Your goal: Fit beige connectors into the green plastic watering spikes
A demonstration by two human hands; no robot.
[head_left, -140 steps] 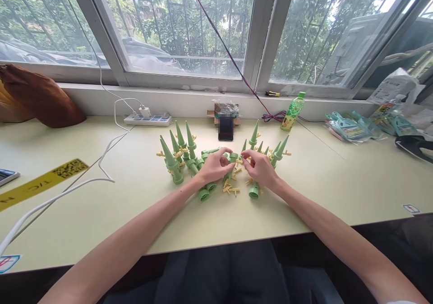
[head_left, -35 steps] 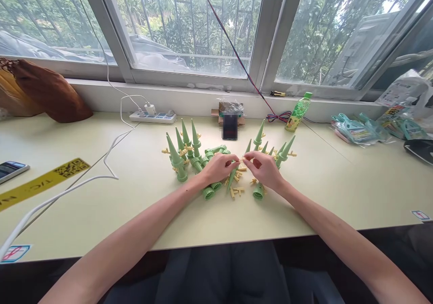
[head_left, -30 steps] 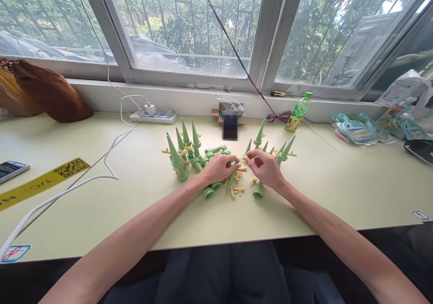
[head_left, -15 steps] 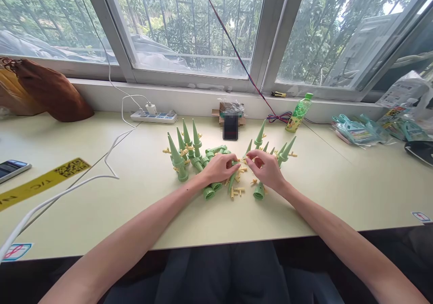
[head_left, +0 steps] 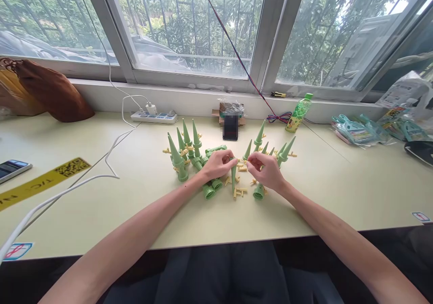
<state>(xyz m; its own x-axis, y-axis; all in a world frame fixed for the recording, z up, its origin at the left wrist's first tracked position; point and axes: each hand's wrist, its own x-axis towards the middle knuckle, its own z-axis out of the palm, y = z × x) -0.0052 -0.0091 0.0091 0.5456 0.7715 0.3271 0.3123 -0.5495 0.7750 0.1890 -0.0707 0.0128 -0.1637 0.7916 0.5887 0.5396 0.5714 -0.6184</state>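
My left hand (head_left: pixel 218 164) is closed on a green cone spike (head_left: pixel 233 177) that hangs point down over the table. My right hand (head_left: pixel 265 168) is curled close beside it, pinching a small yellow valve piece (head_left: pixel 242 163) near the cone's top. Several loose yellow pieces (head_left: pixel 239 191) lie beneath the hands. A cluster of upright green cones (head_left: pixel 182 153) stands to the left, and another group of cones (head_left: pixel 270 148) to the right. Green cones lying on their sides (head_left: pixel 211 189) rest below my left hand.
A pale table (head_left: pixel 101 204) runs under the window. On it are a white cable (head_left: pixel 67 189), a power strip (head_left: pixel 154 117), a phone (head_left: pixel 11 168), a yellow strip (head_left: pixel 40 182), a dark device (head_left: pixel 230 127), a green bottle (head_left: pixel 298 112), and packaged items (head_left: pixel 358 130) far right.
The cone in my left hand has turned from slanted to nearly vertical, point down. My right hand has stayed by its top, fingers working at the yellow piece.
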